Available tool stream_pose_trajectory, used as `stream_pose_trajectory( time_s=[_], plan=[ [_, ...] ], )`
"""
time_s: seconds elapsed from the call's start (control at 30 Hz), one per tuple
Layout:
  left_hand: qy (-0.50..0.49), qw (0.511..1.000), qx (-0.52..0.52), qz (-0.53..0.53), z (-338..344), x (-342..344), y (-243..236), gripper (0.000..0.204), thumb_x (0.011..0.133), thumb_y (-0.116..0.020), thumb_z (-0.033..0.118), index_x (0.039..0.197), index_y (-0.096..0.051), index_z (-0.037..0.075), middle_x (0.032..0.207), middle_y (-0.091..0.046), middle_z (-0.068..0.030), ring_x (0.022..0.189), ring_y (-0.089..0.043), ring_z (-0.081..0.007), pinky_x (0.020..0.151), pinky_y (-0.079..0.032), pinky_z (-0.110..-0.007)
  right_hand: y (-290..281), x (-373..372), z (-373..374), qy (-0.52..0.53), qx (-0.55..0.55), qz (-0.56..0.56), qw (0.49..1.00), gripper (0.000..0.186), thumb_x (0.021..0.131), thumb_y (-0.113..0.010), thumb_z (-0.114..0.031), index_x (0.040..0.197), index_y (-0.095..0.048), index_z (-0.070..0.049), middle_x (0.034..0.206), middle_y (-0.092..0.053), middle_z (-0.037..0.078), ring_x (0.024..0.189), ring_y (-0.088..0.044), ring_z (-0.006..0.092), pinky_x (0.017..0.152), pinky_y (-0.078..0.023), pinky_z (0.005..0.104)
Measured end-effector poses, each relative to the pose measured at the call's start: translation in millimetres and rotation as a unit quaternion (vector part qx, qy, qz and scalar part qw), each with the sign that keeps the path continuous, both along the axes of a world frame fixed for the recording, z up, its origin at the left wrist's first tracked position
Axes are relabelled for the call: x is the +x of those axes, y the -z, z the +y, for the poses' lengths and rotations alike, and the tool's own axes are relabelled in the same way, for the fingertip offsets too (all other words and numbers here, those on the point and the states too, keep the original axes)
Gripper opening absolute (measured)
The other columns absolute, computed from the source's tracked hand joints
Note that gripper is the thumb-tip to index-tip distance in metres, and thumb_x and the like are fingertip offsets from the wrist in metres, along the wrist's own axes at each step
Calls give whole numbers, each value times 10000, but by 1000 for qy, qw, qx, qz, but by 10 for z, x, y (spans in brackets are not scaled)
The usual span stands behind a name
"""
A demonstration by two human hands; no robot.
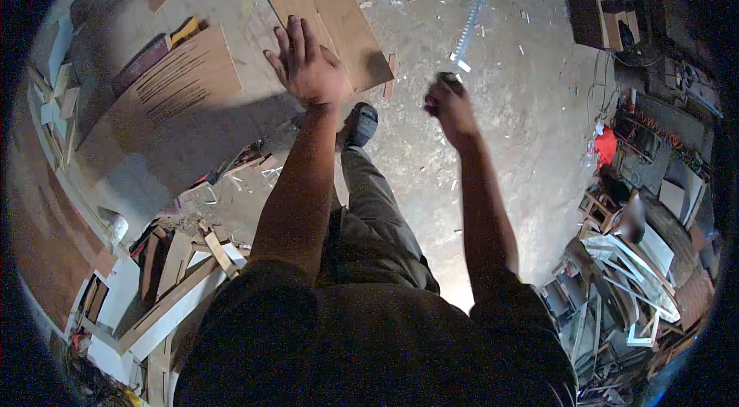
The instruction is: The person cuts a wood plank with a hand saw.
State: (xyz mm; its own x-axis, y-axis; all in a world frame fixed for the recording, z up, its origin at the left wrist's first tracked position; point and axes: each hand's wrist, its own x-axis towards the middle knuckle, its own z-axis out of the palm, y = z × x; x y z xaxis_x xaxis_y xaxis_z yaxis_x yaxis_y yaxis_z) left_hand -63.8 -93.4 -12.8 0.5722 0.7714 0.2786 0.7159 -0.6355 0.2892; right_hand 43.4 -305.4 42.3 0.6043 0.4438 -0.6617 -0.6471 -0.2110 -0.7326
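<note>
Wood offcuts [173,284] heaped lower left; red cloth [606,145] right; dark box [589,11] upper right.

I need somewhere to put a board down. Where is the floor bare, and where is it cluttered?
Bare concrete floor lies between the right hand and the frames pile. Wood offcuts crowd the lower left; brown boards lie beyond the left hand.

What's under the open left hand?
The left hand hovers spread over two brown wood panels lying side by side on the concrete floor. The panels' near-left corner is hidden by the hand.
</note>
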Motion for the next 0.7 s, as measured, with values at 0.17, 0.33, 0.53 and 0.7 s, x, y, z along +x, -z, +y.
stream_pose_trajectory(
  time_s=[0.17, 0.33, 0.53, 0.7],
  plan=[
    [13, 1000, -2, 8, 6, -12, -43, 476, 835, -506, 163, 1302, -494, 74, 1445, -387, -67, 1354, -314, -322, 1090, -165, -574, 492, -87, 618, -116, -118, -32, 986, 264, 859, -661, -294, 846, -539, -59, 716, -560, 13, 623, -517, 122, 543, -416, 276],
    [70, 997, 2, -34, 18, -69, -172, 501, 849, -570, 264, 1299, -479, 62, 1397, -409, -162, 1314, -329, -395, 1059, -257, -547, 305, -291, 722, 26, 83, 66, 994, 284, 820, -715, -169, 746, -446, -115, 783, -624, 53, 556, -450, 107, 490, -323, 244],
    [-53, 958, -186, -213, -241, -233, -591, 625, 836, -665, 308, 1320, -419, -1, 1301, -450, -254, 1232, -413, -389, 1037, -319, -458, -249, -417, 472, 79, 108, 21, 991, 349, 811, -727, -151, 696, -398, -148, 656, -547, -3, 561, -475, 91, 508, -350, 236],
    [-95, 615, -700, -351, -340, -450, -1305, 470, 828, -700, 299, 1132, -577, -37, 1064, -626, -127, 1013, -588, -208, 906, -444, -349, -1021, -541, 313, 115, 155, 14, 981, 404, 792, -722, -69, 706, -337, -156, 713, -577, 19, 602, -487, 102, 529, -354, 238]
  ],
)
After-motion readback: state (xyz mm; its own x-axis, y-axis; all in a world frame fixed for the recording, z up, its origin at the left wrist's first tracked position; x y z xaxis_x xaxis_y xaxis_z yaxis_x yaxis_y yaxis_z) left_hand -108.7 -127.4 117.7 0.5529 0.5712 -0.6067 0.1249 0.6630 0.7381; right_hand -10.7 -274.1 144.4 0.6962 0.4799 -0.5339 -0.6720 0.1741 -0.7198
